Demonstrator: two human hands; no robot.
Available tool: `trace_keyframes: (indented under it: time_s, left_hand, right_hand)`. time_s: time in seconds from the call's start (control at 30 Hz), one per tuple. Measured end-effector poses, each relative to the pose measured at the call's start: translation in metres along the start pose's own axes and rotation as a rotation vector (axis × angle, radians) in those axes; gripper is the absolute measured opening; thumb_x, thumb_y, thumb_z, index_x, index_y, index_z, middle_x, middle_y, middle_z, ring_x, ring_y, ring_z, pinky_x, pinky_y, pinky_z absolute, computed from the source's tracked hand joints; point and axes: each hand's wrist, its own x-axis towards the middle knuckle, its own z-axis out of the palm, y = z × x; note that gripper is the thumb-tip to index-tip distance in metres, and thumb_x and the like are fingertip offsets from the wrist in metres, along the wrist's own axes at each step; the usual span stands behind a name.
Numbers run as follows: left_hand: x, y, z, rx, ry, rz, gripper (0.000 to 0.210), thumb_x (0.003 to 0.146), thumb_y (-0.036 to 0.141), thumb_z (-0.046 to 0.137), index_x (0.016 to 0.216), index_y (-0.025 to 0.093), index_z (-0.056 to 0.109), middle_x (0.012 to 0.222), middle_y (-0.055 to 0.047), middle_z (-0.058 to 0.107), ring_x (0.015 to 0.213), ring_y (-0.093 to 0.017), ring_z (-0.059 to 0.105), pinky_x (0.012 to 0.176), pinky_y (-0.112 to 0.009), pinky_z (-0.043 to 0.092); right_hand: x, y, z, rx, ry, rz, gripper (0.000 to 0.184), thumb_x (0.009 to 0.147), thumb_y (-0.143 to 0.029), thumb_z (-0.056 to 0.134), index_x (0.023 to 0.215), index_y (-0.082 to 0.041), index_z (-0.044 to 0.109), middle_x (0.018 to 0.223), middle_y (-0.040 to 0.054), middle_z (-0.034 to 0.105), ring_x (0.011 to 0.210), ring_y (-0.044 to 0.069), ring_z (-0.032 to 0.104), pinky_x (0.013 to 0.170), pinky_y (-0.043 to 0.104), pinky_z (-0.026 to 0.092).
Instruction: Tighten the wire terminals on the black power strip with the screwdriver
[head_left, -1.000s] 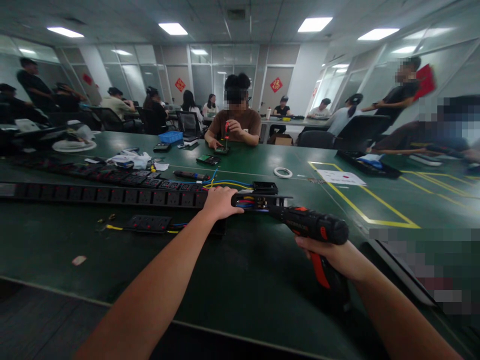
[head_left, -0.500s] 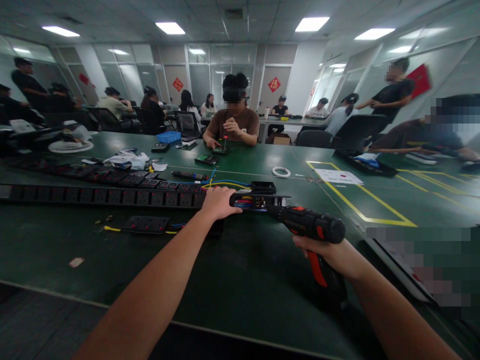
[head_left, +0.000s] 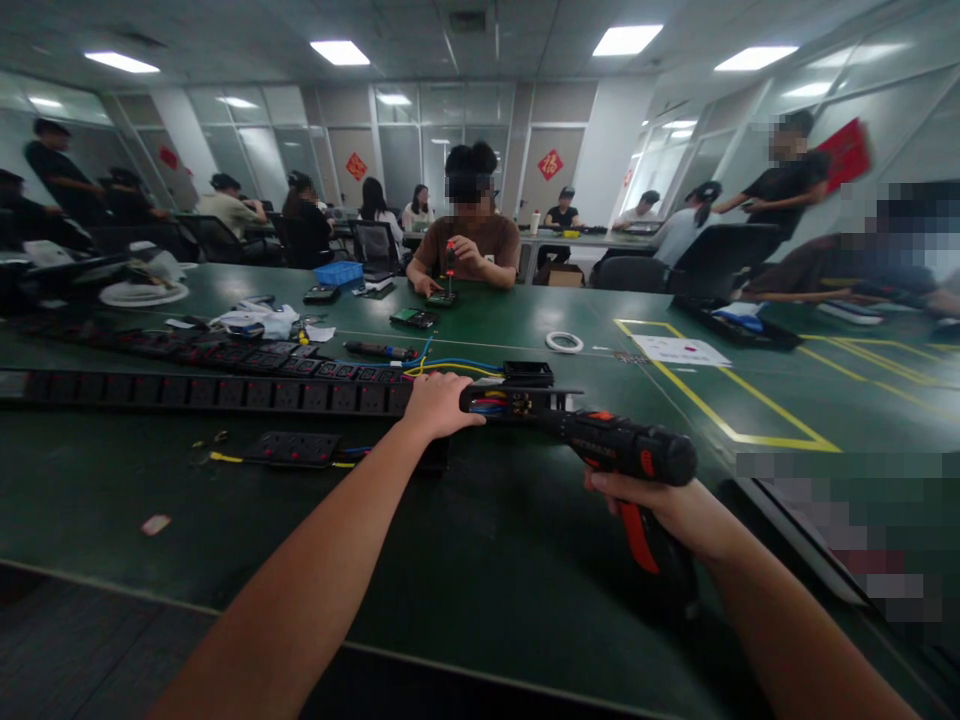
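The left hand [head_left: 439, 405] lies on the long black power strip [head_left: 225, 392], near its open right end. The fingers are curled down over the strip and press it flat on the green table [head_left: 487, 560], so it looks like the hand is there to stop the strip from sliding.

The right hand [head_left: 675, 510] holds a black and red power screwdriver [head_left: 630, 455]. Its fingers are wrapped tight around the handle. The tip points left, right at the open end of the strip, where red, blue and yellow wires [head_left: 487, 406] show. Holding the tool flat like this lines it up with that end.

A small black socket piece [head_left: 294, 447] lies near the strip. A hand screwdriver [head_left: 382, 350] and a white tape roll [head_left: 564, 342] lie farther away. A person in a brown shirt [head_left: 469, 240] sits at the far side.
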Motion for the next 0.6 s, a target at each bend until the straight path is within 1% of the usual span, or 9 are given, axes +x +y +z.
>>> trace_keyframes:
  time_s: [0.17,0.4,0.6]
  left_hand:
    - [0.0001,0.0006,-0.0022,-0.005,-0.007,0.003,0.073,0.079,0.077,0.068,0.133,0.027,0.066,0.132,-0.010,0.069,0.120,-0.036,0.060,0.097,-0.046,0.042]
    - [0.0020,-0.0021,0.0019,-0.015,-0.010,-0.006,0.076,0.078,0.078,0.068,0.135,0.027,0.064,0.134,-0.011,0.068,0.121,-0.036,0.060,0.099,-0.047,0.041]
    - [0.0018,-0.0016,0.0013,-0.024,-0.014,-0.009,0.074,0.079,0.078,0.067,0.135,0.029,0.065,0.133,-0.010,0.068,0.121,-0.037,0.059,0.099,-0.048,0.040]
  right_hand:
    - [-0.0005,-0.0008,0.0010,0.015,-0.008,-0.012,0.036,0.076,-0.051,0.080,0.089,-0.019,0.070,0.076,0.0027,0.068,0.068,0.020,0.059,0.066,0.035,0.046]
    - [-0.0010,-0.0028,0.0017,0.009,0.005,-0.009,0.036,0.076,-0.052,0.081,0.087,-0.019,0.070,0.067,0.0008,0.066,0.066,0.020,0.060,0.063,0.033,0.046]
    - [-0.0033,-0.0063,0.0034,-0.013,0.027,0.019,0.035,0.072,-0.052,0.081,0.079,-0.020,0.069,0.063,0.0001,0.064,0.061,0.019,0.058,0.059,0.032,0.044]
